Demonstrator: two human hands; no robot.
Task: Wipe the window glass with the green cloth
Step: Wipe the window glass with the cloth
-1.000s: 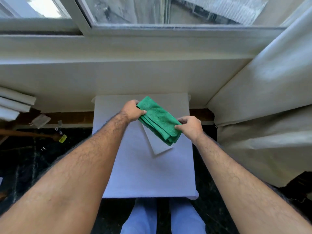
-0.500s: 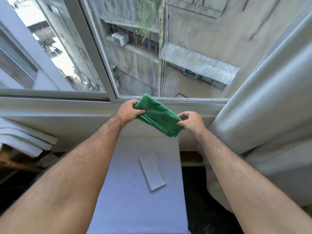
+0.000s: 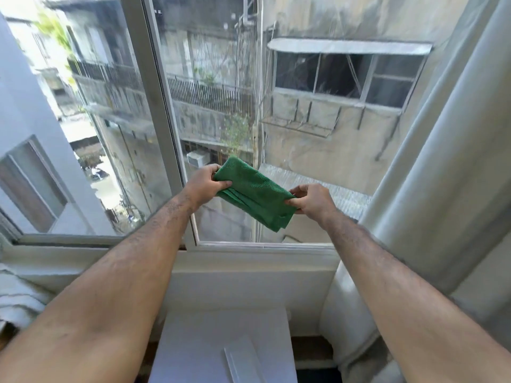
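Observation:
A folded green cloth (image 3: 255,194) hangs in the air between both hands, in front of the lower part of the window glass (image 3: 309,128). My left hand (image 3: 206,186) pinches its upper left corner. My right hand (image 3: 311,201) pinches its right edge. Whether the cloth touches the glass is unclear. The pane runs from the white frame post (image 3: 154,111) on the left to the curtain on the right, with buildings seen through it.
A pale curtain (image 3: 442,175) hangs along the right of the pane. The white sill (image 3: 249,261) runs below the window. A white table (image 3: 193,355) with a small white tray (image 3: 243,363) stands beneath. Stacked white panels (image 3: 16,297) lie at the left edge.
Both hands have lifted the cloth from above the table up to the lower part of the glass. The view has tilted upward, so the table has dropped to the bottom edge.

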